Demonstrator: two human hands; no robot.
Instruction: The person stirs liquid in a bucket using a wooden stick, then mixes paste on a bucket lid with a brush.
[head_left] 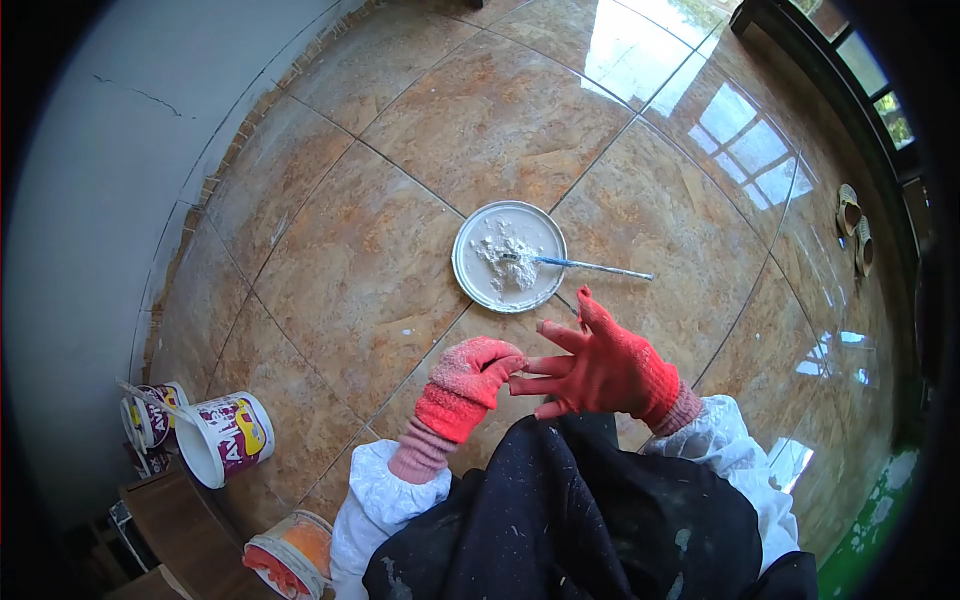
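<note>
Both hands wear red gloves with pink cuffs. My left hand (465, 385), dusted with white powder, pinches a fingertip of the other glove between thumb and fingers. Spread apart, the fingers of my right hand (600, 370) hold nothing; bare fingertips seem to show beyond the glove fabric. Beyond the hands, a round white lid (485, 292) lies on the tiled floor (400, 250), bearing a heap of white paste (510, 262). A thin brush or tool with a blue and white handle (600, 268) rests in the paste and sticks out past the lid's rim to the right.
White and purple buckets (235, 440) stand at the left beside a wooden step (190, 520). An orange bucket (300, 545) is near my left sleeve. A cracked wall (120, 180) runs along the left. Sandals (855, 225) lie at the far right by a dark-framed glass door (860, 80).
</note>
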